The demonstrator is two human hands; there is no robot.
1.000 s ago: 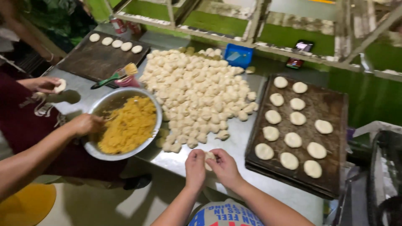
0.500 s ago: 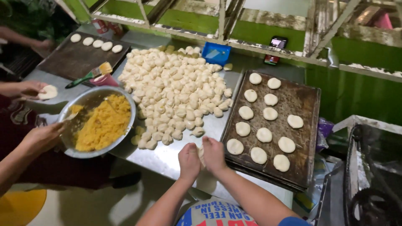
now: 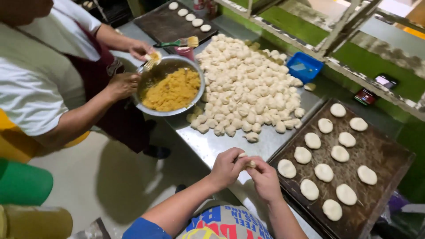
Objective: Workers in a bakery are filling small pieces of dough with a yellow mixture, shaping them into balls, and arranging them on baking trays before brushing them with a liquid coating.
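Note:
My left hand [image 3: 226, 167] and my right hand [image 3: 264, 177] meet over the front edge of the steel table [image 3: 221, 144], pinching one small dough piece [image 3: 249, 163] between their fingertips. Just beyond them lies a big heap of pale dough pieces [image 3: 248, 88]. To my right a dark baking tray [image 3: 380, 155] carries several flattened round dough discs. A metal bowl of yellow filling [image 3: 171, 90] stands at the heap's left.
A co-worker on the left holds the bowl's rim with one hand [image 3: 121, 85] and a filled dough piece with a fork in the other hand [image 3: 141, 48]. A second dark tray [image 3: 170, 24], a brush [image 3: 179, 43], a blue tub [image 3: 304, 67] and two phones [image 3: 375, 88] lie farther back.
The view swung, so the table now runs diagonally. My hands stay together on the dough piece. The co-worker shifted from scooping in the bowl to holding its rim.

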